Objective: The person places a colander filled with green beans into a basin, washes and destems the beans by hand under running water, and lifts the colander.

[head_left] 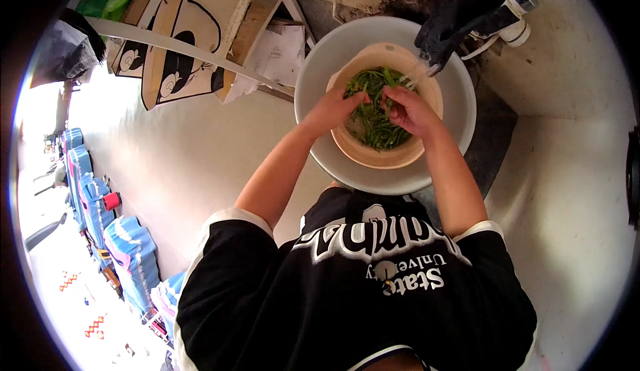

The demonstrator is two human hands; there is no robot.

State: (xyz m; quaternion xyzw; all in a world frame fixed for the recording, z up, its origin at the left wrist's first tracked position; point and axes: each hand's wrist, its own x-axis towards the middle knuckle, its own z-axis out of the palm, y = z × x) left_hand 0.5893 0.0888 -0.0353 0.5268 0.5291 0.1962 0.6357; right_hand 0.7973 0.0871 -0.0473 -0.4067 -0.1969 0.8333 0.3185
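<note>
A peach-coloured colander-like basin [347,146] sits inside a larger grey basin [460,131]. In it lie long, thin leafy greens [381,131] in water. My left hand [337,110] reaches over the left rim, its thumb bent over a bunch of greens and its other fingers partly hidden among the leaves. Opposite it, my right hand [412,111] has its fingers closed on some green stems. The two hands are close together but apart. Clear water [419,74] runs down at the upper right of the inner basin.
Black cloth or plastic [447,34] hangs around the water outlet, beside a white pipe fitting [515,32]. A metal frame [193,50] with printed cardboard [190,18] stands at upper left. A pale wall [560,171] is on the right. Blue-covered items [130,251] line the far left.
</note>
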